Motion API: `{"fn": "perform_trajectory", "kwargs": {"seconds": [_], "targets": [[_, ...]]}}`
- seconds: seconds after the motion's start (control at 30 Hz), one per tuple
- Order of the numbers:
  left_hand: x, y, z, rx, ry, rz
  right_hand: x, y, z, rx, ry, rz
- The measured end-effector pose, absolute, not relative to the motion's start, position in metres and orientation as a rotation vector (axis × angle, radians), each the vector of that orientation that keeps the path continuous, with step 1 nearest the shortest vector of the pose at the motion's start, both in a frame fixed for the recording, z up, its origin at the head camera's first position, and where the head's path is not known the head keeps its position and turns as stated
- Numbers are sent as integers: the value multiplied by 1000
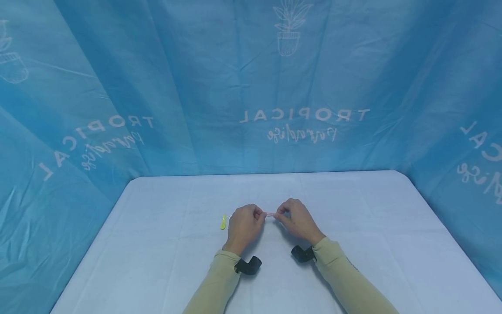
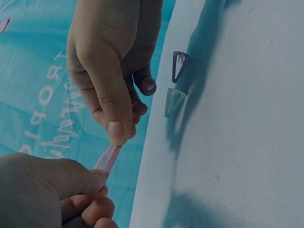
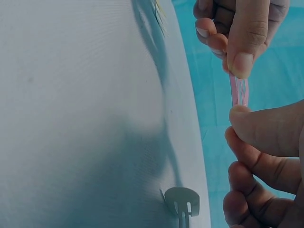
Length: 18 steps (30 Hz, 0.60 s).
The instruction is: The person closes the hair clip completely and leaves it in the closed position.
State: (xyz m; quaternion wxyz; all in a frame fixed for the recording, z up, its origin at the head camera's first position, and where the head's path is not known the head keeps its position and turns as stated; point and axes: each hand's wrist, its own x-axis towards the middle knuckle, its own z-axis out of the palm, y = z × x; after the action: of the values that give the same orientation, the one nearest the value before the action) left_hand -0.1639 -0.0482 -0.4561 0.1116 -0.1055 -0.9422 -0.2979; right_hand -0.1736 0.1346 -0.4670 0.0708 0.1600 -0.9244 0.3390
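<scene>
A pink snap hair clip [image 3: 233, 90] is stretched between my two hands, above the white table. My left hand [image 1: 243, 224] pinches one end of it with thumb and fingertips. The other end is pinched by my right hand [image 1: 299, 221]. Slim strips of the clip [image 2: 113, 159] show between the thumbs in the left wrist view; whether it is snapped or unsnapped I cannot tell. Left of my left hand lies a yellow hair clip [image 1: 223, 221]. On the table in the left wrist view are a dark purple clip [image 2: 175, 69] and a pale clip [image 2: 168, 102].
The white-covered table [image 1: 157, 261] ends at a blue printed curtain [image 1: 211, 87] behind and at both sides. A pale clip with a rounded end [image 3: 183, 194] lies on the table in the right wrist view. Black wrist mounts [image 1: 249, 266] stick out from both sleeves.
</scene>
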Motion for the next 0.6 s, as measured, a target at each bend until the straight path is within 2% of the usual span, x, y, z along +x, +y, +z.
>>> {"fn": "perform_trajectory", "kwargs": {"seconds": [0.6], "targets": [[-163, -48, -459, -320, -2750, -832, -171, 131, -466, 440, -2770, 1023]]}}
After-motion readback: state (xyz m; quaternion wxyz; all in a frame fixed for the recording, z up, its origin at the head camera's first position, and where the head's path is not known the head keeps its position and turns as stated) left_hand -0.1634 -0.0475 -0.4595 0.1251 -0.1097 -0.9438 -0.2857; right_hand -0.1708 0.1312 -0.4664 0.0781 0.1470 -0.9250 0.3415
